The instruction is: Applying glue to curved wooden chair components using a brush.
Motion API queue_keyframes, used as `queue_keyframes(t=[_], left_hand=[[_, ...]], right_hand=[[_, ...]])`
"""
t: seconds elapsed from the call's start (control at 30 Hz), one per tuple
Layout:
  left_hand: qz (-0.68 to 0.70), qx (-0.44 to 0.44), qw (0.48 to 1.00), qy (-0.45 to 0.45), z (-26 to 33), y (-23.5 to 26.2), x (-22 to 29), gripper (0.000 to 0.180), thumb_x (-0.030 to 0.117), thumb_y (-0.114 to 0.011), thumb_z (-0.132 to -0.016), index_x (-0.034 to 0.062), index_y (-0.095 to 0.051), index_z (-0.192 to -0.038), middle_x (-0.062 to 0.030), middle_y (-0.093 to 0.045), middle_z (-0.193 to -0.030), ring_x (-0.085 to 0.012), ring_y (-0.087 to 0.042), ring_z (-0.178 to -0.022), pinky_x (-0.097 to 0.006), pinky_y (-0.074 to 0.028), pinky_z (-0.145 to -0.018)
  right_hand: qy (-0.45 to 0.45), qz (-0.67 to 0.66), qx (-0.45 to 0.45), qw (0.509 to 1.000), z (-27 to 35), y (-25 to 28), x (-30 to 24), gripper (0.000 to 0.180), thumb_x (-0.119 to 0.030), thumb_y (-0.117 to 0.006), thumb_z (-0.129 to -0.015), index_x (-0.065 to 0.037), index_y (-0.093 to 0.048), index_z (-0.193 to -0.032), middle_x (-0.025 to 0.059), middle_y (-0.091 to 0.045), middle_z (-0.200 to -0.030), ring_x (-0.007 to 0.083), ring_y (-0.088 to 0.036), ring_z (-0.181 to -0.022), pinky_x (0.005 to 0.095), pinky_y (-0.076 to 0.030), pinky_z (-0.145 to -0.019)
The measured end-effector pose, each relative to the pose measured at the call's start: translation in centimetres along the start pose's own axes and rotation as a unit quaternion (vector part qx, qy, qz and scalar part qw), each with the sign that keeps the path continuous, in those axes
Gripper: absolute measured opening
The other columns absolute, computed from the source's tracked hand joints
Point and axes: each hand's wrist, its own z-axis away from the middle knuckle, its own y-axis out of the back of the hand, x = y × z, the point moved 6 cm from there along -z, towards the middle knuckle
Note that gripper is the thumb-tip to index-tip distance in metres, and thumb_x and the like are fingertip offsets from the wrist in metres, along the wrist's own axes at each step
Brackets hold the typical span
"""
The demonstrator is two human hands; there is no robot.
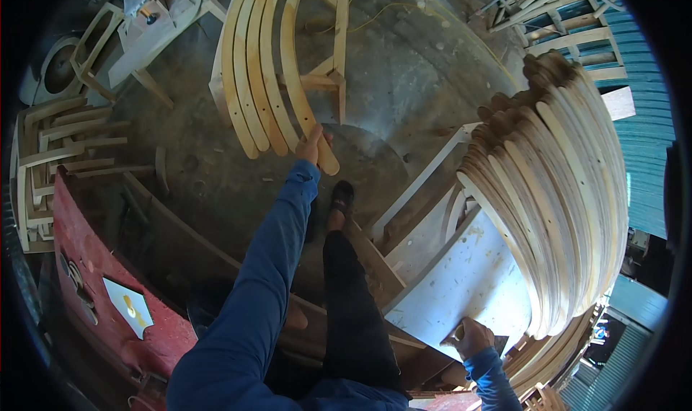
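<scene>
Through the head camera I see my left hand (310, 146) closed around 1 curved slat (290, 65), near its lower rounded end. The slat is at the top middle of the view, beside a group of similar slats (249, 72), with a gap between. I think this near end is chosen because it is the easiest to reach, while the wooden stand (341, 36) seems to carry the far part. The group lies side by side, all bending the same way, probably so that each slat can be handled alone.

My right hand (472, 337) has curled fingers at the near edge of a pale board (461, 270). Something small may be inside them, but I cannot tell.

To the right, a tall stack of slats (569, 166) leans close over the board, so it could limit movement on that side. A shoe (342, 195) is on the floor below the slat's end. A red panel (101, 252) bearing a white sheet (130, 308), and piled wooden parts (50, 151), occupy the left side.
</scene>
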Motion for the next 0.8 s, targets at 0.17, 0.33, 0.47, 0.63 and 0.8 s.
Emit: queue_keyframes(t=[0.17,0.33,0.47,0.63,0.8], left_hand=[[-0.057,0.024,0.992,0.111,1.5,4.6,-6.8,0.028,0.034,-0.071,-0.094,0.0137,-0.061,-0.109,-0.0045,-0.069,-0.092,-0.0202,-0.068,-0.076,-0.038,-0.056,-0.071],[-0.056,0.033,0.985,0.158,3.1,7.1,-11.4,0.023,0.029,-0.071,-0.095,0.0151,-0.061,-0.11,-0.0031,-0.068,-0.095,-0.0175,-0.066,-0.085,-0.038,-0.054,-0.077],[0.08,0.05,0.994,0.05,0.3,9.0,-10.0,0.02,0.025,-0.07,-0.096,0.0146,-0.061,-0.11,-0.0003,-0.066,-0.094,-0.0151,-0.061,-0.084,-0.035,-0.052,-0.082],[0.177,0.121,0.976,0.048,-1.7,6.7,-8.0,0.021,0.023,-0.07,-0.095,0.0138,-0.062,-0.112,0.0,-0.065,-0.092,-0.0159,-0.06,-0.082,-0.037,-0.053,-0.089],[0.188,0.15,0.968,0.066,-2.9,6.6,-7.7,0.029,0.018,-0.067,-0.097,0.0131,-0.058,-0.124,-0.0008,-0.065,-0.099,-0.0155,-0.06,-0.085,-0.038,-0.052,-0.093]], right_hand=[[-0.005,-0.003,0.007,1.0,-0.3,-0.1,0.4,0.043,-0.036,-0.091,-0.065,-0.007,-0.063,-0.082,0.0129,-0.07,-0.079,0.0345,-0.068,-0.071,0.0437,-0.052,-0.066],[-0.011,-0.034,0.016,0.999,-0.4,-0.9,1.4,0.042,-0.03,-0.093,-0.063,-0.008,-0.062,-0.08,0.01,-0.067,-0.074,0.0309,-0.067,-0.066,0.0421,-0.05,-0.061],[0.012,-0.01,0.023,1.0,-0.8,-0.5,0.1,0.044,-0.027,-0.095,-0.059,-0.008,-0.061,-0.079,0.0089,-0.066,-0.071,0.0289,-0.065,-0.064,0.0411,-0.048,-0.059],[-0.011,0.001,0.023,1.0,-0.5,-0.6,0.7,0.046,-0.028,-0.096,-0.057,-0.008,-0.062,-0.081,0.0096,-0.067,-0.072,0.0284,-0.066,-0.064,0.0395,-0.049,-0.059],[0.019,-0.006,0.052,0.998,-0.9,-0.1,0.5,0.047,-0.028,-0.097,-0.056,-0.008,-0.062,-0.08,0.0093,-0.066,-0.07,0.0274,-0.066,-0.061,0.0373,-0.049,-0.058]])
